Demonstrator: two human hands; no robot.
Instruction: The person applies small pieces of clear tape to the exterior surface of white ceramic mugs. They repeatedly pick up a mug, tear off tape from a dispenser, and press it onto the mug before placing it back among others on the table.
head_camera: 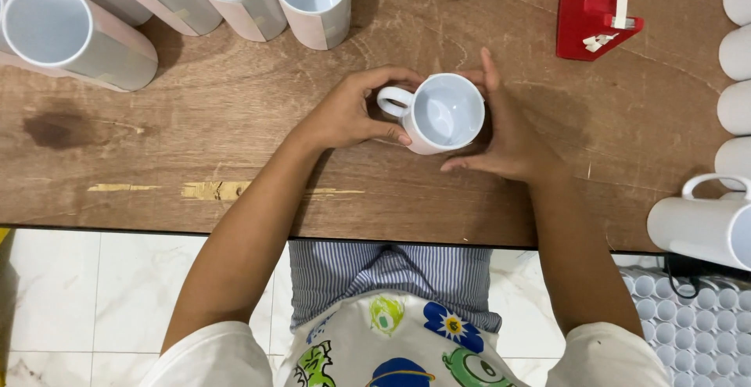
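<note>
A white mug [443,112] stands upright on the wooden table [235,152], its handle pointing left. My left hand [348,113] wraps around the handle side, thumb against the mug's near wall. My right hand [504,129] presses flat against the mug's right wall, fingers reaching around the far side. A pale pink sheet seems to lie around the mug's outside, partly hidden by my hands.
Several mugs wrapped in pale sheets [70,35] stand at the back left. A red tape dispenser [598,8] sits at the back right. White mugs [735,51] line the right edge, one lying on its side [700,227]. A tray of small white cups [688,317] is on the floor.
</note>
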